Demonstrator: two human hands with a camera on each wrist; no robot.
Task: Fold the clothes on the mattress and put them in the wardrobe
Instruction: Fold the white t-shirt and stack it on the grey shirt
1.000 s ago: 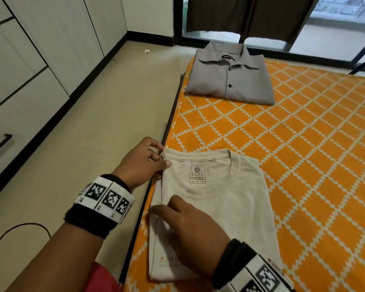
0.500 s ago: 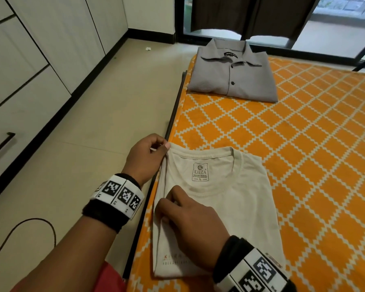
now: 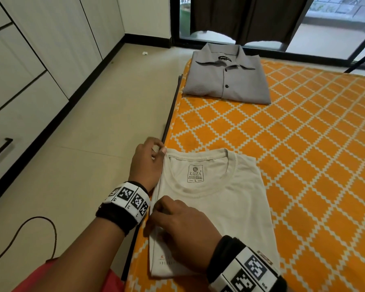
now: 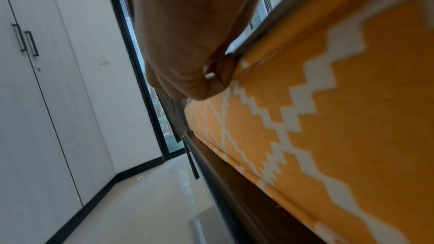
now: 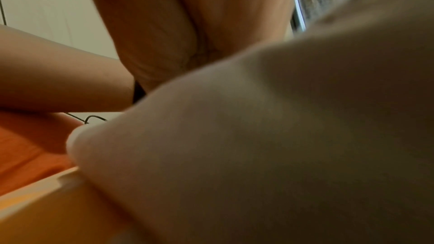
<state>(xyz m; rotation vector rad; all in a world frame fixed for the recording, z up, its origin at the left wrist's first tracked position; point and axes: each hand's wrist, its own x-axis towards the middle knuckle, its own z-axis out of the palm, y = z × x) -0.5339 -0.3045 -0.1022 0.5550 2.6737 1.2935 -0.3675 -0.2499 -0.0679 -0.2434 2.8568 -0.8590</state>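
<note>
Cream T-shirt (image 3: 215, 199), grey shirt (image 3: 226, 76), orange mattress (image 3: 314, 144) with white diamond lattice.

A cream T-shirt (image 3: 215, 209) lies folded flat on the orange diamond-patterned mattress (image 3: 316, 157), neckline and printed label facing up; its left edge lies under the right hand (image 3: 183, 226) and its top-left corner against the left hand (image 3: 147, 165). Well beyond both hands, a folded grey collared shirt (image 3: 226, 75) rests buttoned, collar away, at the mattress's far corner.

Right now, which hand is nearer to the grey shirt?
Left. The left hand pinches the T-shirt's collar corner, on the side toward the grey shirt; the right hand grips lower down its edge, farther away.
</note>
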